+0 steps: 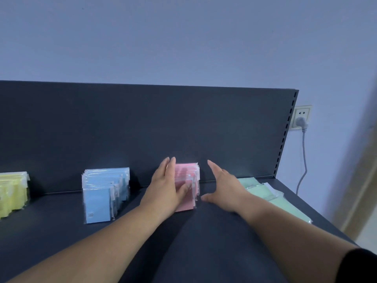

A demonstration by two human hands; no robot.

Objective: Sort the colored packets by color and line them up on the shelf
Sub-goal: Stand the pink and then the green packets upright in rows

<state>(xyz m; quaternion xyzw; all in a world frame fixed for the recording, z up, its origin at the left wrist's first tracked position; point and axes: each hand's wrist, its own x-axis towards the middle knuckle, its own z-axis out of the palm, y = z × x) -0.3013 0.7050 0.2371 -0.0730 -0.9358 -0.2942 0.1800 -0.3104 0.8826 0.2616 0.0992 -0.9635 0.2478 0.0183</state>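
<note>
Head view: pink packets point(185, 203) upright on shelf point(204, 233), left hand point(165, 185) alongside.

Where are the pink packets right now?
In the head view, the stack of pink plastic-wrapped packets stands mid-shelf by the dark back panel, right of the blue packets, the left hand touching it.

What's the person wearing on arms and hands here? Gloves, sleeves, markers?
Nothing on the hands: left hand and right hand are bare, with no gloves, rings, watch or markers visible. The only clothing in view is a black sleeve on the right arm, at the bottom right corner. The left arm shows no sleeve up to the frame edge.
</note>
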